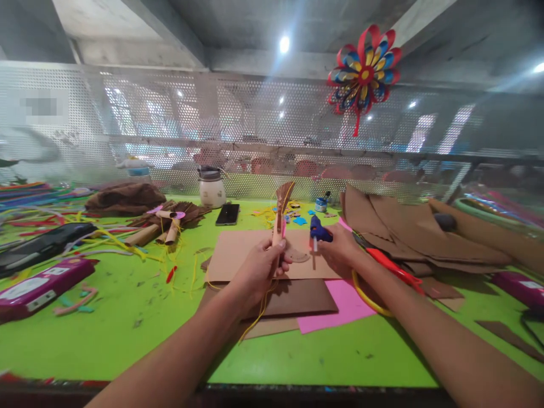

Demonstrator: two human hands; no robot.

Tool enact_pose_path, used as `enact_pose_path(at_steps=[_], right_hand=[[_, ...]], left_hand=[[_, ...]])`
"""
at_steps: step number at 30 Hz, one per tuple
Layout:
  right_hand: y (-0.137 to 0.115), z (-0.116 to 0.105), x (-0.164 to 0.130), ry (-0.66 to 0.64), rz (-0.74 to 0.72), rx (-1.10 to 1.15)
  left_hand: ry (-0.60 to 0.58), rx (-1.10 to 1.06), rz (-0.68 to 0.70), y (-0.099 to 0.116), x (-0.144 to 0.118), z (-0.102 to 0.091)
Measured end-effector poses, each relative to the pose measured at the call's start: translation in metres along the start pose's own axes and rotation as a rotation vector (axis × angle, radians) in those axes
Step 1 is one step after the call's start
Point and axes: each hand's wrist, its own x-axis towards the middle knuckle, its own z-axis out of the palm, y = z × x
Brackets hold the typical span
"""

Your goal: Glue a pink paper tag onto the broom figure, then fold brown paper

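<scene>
one glue gun (318, 230), one phone (228, 214), one jar (211, 187)

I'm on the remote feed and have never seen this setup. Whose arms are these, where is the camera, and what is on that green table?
There is no machine: the single view comes from a camera on a person's head, looking down at their own bare arms. The left hand holds up a brown fringed craft piece on a stick. The right hand grips a blue glue gun, nozzle down. Beneath them, on the green table, lie tan, brown and pink sheets. A phone, a white jar and red scissors sit nearby.
</scene>
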Motion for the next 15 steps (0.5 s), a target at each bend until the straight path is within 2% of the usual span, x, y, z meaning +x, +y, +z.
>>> enact_pose_path(at_steps=[4, 7, 9, 11, 13, 15], right_hand=[[0.005, 0.008, 0.003, -0.055, -0.071, -0.066], [-0.002, 0.001, 0.000, 0.006, -0.052, -0.001], [-0.015, -0.011, -0.004, 0.126, -0.018, 0.164], [-0.034, -0.025, -0.012, 0.183, -0.066, 0.454], [-0.053, -0.038, -0.022, 0.137, -0.132, 0.690], [-0.066, -0.046, -0.031, 0.102, -0.142, 0.822]], left_hand=[[-0.044, -0.002, 0.010, -0.003, 0.001, -0.003], [-0.050, 0.021, 0.019, -0.005, 0.002, -0.004], [-0.049, 0.051, 0.020, -0.006, 0.001, -0.004], [-0.040, 0.098, 0.015, -0.006, 0.000, -0.001], [-0.021, 0.166, 0.026, -0.006, -0.001, 0.003], [-0.003, 0.265, 0.057, -0.006, -0.001, 0.006]])
